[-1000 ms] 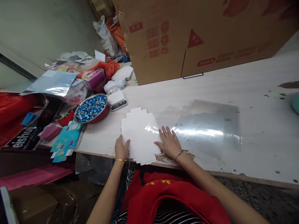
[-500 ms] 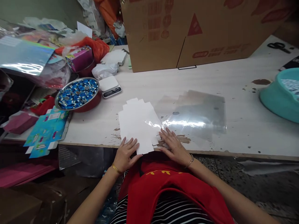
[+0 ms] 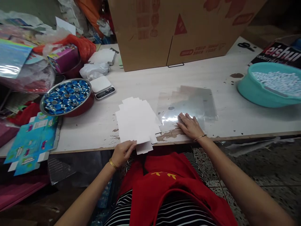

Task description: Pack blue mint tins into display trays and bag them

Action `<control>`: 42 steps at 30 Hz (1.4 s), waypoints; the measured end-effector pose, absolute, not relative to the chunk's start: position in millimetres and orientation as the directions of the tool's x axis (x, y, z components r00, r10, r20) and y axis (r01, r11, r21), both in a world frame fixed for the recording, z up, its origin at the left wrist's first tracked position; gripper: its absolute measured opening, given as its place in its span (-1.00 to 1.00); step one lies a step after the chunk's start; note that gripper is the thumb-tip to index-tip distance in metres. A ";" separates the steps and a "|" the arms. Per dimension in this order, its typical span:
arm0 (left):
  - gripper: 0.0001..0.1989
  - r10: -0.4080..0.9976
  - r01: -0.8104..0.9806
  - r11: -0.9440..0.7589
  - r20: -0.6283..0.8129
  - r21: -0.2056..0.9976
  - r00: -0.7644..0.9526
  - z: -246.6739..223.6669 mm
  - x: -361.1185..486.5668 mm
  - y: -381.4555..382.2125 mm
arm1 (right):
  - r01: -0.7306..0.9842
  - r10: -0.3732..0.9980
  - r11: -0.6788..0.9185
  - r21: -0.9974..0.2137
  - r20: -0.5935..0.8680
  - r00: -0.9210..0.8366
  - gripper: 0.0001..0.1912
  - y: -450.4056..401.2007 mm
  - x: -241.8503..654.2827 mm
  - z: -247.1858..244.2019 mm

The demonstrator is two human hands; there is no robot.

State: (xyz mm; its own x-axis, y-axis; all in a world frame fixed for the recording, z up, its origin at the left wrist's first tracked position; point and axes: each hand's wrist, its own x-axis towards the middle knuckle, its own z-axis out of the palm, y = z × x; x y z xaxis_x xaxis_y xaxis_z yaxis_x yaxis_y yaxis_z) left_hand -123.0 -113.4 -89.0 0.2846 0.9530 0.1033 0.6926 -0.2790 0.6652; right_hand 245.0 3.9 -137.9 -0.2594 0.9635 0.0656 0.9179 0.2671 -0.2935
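Pinching closed, the left hand [image 3: 122, 153] is lifting a white card [image 3: 133, 130]; the open right hand [image 3: 192, 128] is shifting onto clear sheets [image 3: 197, 102]

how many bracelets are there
2: a gold one by the left hand, which pinches the white cards, and a thinner one by the right hand, which rests on the clear sheets.

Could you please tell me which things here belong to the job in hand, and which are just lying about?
In the job: white cards, edge in the left hand; clear sheets, under the right hand.

Apparently just lying about: scale; bowl; basin; scissors; carton; flattened box.
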 end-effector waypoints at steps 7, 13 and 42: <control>-0.68 0.995 0.513 0.049 0.003 0.857 -0.100 -90.0 -111.8 -105.9 | 0.665 0.838 0.541 -0.514 0.267 -0.476 -0.46 -60.4 178.0 -92.8; -0.63 0.991 0.337 0.101 -0.066 0.936 -0.113 -83.3 -87.4 -106.5 | 0.583 0.844 0.484 -0.653 0.172 -0.507 -0.66 -65.0 116.0 -91.6; -0.71 0.983 0.166 0.124 -0.099 0.978 -0.152 -107.2 -79.4 -108.1 | 0.530 0.578 0.815 -0.234 0.258 -0.774 -0.36 -42.4 110.1 -120.8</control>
State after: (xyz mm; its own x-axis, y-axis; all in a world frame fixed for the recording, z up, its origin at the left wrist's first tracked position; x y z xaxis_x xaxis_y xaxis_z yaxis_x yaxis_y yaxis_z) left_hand -79.4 -108.1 -107.2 -0.1516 0.9835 -0.0989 0.1660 0.1240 0.9783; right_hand 110.1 -42.4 -120.8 -0.7744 0.5778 0.2579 0.5303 0.8150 -0.2336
